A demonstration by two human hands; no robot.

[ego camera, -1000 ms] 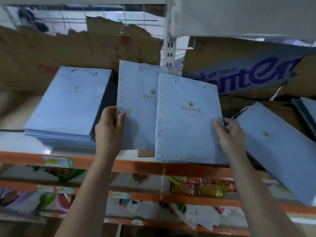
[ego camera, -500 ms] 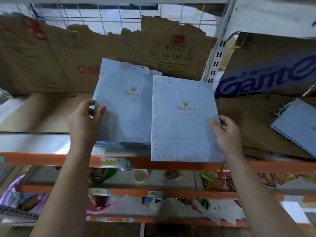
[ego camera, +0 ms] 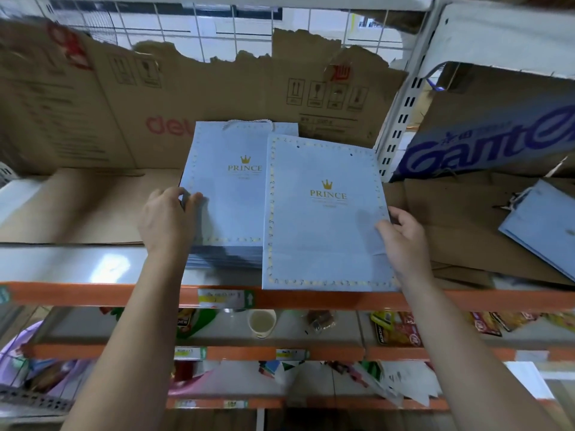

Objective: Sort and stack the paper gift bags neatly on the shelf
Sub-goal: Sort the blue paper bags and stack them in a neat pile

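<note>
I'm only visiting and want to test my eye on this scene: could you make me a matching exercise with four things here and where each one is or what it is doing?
Things
1. left hand
2. right hand
3. paper cup
4. loose blue bag

Places or states
A. stands on the lower shelf, under the orange rail
B. grips the left edge of the stack of bags
C. lies apart at the far right, on cardboard
D. holds the right edge of the front bag

Pairs: 1-B, 2-D, 3-A, 4-C
</note>
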